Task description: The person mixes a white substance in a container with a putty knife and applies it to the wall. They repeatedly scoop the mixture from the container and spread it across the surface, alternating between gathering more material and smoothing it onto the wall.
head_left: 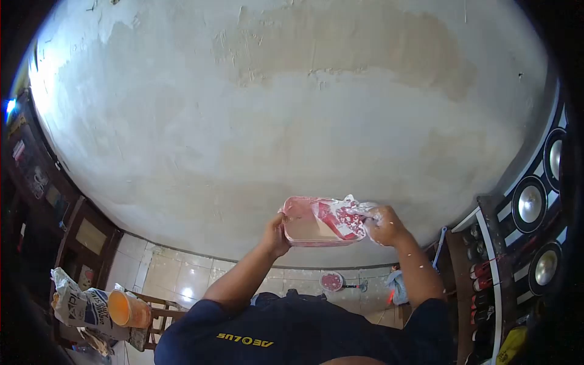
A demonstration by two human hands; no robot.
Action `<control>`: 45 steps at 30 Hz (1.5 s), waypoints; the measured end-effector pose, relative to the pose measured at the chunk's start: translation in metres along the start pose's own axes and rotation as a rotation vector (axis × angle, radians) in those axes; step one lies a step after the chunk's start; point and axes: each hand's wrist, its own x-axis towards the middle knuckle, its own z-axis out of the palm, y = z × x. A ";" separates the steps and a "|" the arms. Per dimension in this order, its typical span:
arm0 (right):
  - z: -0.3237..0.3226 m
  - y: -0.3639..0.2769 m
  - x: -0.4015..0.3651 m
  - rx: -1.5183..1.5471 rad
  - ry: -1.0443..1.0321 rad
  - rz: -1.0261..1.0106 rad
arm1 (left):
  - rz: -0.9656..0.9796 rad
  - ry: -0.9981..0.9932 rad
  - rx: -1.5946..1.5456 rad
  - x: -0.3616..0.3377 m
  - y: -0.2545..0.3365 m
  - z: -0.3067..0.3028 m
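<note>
A pink rectangular tub (322, 243) is held up in front of my body, tilted so that its inside shows. My left hand (277, 236) grips its left end, with the thumb over the rim. At the tub's right end, my right hand (382, 225) is closed on a crumpled red-and-white sheet (334, 218) smeared with white paste. The sheet hangs over the tub's opening and hides part of the inside. White paste coats the fingers of my right hand, and a few specks dot the forearm.
Ahead stands a wall (316, 134) with patchy grey-white and beige coating. Low left are a printed sack (82, 304) and an orange bucket (129, 309) on a wooden stool. A shoe rack (480, 274) and round speakers (529, 204) line the right. A round red container (331, 281) sits on the tiles.
</note>
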 end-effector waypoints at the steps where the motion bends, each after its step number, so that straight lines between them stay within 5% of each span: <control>1: -0.011 0.001 -0.001 -0.173 -0.036 -0.184 | 0.017 -0.035 0.030 0.000 0.003 0.002; 2: -0.020 -0.008 0.001 -0.347 -0.071 -0.367 | 0.021 -0.039 0.034 -0.001 0.007 0.005; 4: -0.032 -0.029 0.000 -0.375 -0.126 -0.264 | -0.003 -0.010 0.013 -0.004 0.012 0.010; 7: -0.039 -0.038 0.002 -0.879 -0.211 -0.442 | -0.020 -0.137 -0.021 -0.002 0.020 0.012; 8: -0.037 -0.037 0.002 -0.873 -0.212 -0.438 | -0.026 -0.132 -0.019 -0.001 0.022 0.011; 10: -0.036 -0.029 0.000 -0.953 0.009 -0.835 | -0.068 -0.088 0.048 0.002 0.022 0.014; 13: -0.024 -0.003 0.004 -0.863 0.050 -0.980 | -0.109 -0.111 0.103 0.010 0.022 0.011; 25: -0.001 0.071 0.041 -0.734 0.029 -1.034 | -0.100 0.001 0.193 0.038 0.017 -0.006; 40: 0.008 0.038 0.011 -1.002 0.409 -0.928 | -0.007 -0.078 0.178 0.016 0.030 -0.024; 45: 0.017 0.023 0.007 -1.035 0.354 -0.872 | -0.060 -0.086 0.104 0.017 0.035 -0.023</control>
